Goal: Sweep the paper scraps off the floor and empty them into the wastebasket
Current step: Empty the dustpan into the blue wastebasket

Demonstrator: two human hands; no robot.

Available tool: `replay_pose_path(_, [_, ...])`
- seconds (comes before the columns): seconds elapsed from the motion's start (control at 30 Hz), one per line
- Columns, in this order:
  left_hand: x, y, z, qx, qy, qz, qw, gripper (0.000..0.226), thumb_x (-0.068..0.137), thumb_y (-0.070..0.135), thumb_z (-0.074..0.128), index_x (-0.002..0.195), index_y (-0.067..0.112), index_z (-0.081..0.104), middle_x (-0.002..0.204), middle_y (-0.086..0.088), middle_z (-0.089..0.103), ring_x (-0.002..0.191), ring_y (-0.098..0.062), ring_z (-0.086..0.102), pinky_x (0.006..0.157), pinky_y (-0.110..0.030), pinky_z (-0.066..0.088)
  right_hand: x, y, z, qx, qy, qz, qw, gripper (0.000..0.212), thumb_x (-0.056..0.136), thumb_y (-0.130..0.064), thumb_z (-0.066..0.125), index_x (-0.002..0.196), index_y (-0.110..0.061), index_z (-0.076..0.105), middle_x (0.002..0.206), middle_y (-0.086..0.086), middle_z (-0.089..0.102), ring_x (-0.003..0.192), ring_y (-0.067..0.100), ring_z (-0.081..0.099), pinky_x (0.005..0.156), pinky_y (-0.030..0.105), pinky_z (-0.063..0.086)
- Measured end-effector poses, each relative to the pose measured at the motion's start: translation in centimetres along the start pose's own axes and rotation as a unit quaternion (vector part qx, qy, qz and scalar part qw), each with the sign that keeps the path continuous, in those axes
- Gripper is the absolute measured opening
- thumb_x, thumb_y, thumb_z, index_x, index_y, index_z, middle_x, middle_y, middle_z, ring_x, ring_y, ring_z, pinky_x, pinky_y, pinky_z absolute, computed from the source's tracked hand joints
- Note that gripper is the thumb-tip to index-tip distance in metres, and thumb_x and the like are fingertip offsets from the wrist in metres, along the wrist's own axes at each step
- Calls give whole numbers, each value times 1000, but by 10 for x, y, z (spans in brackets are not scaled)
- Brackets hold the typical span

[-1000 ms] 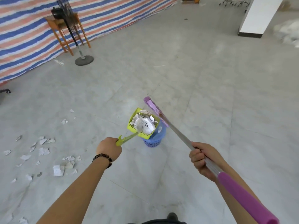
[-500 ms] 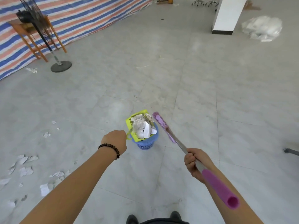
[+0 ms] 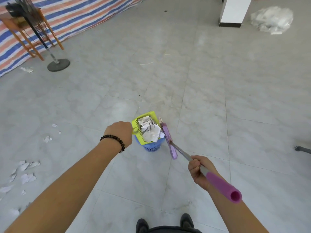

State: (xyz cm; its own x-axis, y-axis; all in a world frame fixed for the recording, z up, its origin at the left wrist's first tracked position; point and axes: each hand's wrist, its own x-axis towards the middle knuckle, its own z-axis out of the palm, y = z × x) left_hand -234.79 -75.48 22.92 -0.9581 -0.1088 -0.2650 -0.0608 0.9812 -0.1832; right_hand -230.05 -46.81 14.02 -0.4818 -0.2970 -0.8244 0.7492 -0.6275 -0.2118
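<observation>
My left hand grips the handle of a yellow-green dustpan, which is tipped over a small blue wastebasket. White paper scraps fill the pan. My right hand holds a broom by its metal shaft, just above the purple grip. The purple broom head rests against the right side of the basket and pan. More paper scraps lie on the floor at the left.
A standing fan's round base and a wooden stool stand far left by a striped tarp. A white pillar and a heap of clear plastic are at the far right. A chair leg pokes in at the right edge.
The dustpan has come over the wastebasket and tipped more steeply. The broom head has swung in against the basket's right side. My view has shifted right.
</observation>
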Motion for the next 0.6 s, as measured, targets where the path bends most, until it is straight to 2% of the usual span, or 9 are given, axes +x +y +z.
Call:
replay_pose_path(0.23, [8, 7, -14, 24, 10, -2, 1000, 26, 85, 9, 50, 106, 16, 63, 80, -1, 52, 75, -25, 54, 67, -30, 45, 2, -3, 5, -85, 48, -14, 995, 8, 97, -16, 44, 88, -14, 46, 52, -6, 38, 33, 4, 37, 30, 12, 36])
replay_pose_path(0.33, [7, 14, -11, 25, 5, 5, 1000, 15, 85, 8, 50, 96, 15, 59, 71, 0, 45, 73, -24, 52, 66, -29, 44, 1, -5, 8, -107, 61, -18, 992, 10, 97, -16, 44, 88, -14, 47, 51, -5, 39, 32, 4, 37, 30, 12, 35])
replay_pose_path(0.4, [5, 19, -7, 6, -5, 10, 1000, 2, 87, 16, 53, 86, 16, 54, 68, 1, 44, 73, -24, 52, 65, -29, 43, 1, -8, 11, -120, 69, -17, 990, 11, 97, -15, 44, 86, -13, 47, 51, -5, 39, 32, 4, 37, 30, 12, 35])
replay_pose_path(0.5, [8, 18, -3, -130, -61, -7, 990, 33, 88, 38, 58, 67, 16, 45, 66, 0, 52, 63, -21, 53, 57, -25, 40, 2, -10, 11, -131, 75, -10, 988, 14, 97, -16, 45, 83, -14, 46, 50, -5, 40, 31, 5, 37, 29, 12, 34])
replay_pose_path(0.57, [10, 19, -3, -304, -138, -43, 942, 36, 90, 34, 59, 66, 15, 40, 65, -4, 59, 50, -18, 52, 47, -22, 39, 3, -10, 9, -141, 77, -7, 987, 15, 97, -16, 45, 82, -14, 46, 50, -5, 41, 31, 5, 37, 29, 13, 34])
replay_pose_path(0.6, [10, 19, -1, -397, -177, -70, 898, 30, 91, 28, 61, 71, 14, 43, 69, -8, 63, 48, -18, 53, 45, -21, 40, 4, -10, 8, -145, 79, -6, 986, 15, 97, -16, 45, 82, -13, 46, 51, -4, 41, 31, 5, 37, 29, 13, 34])
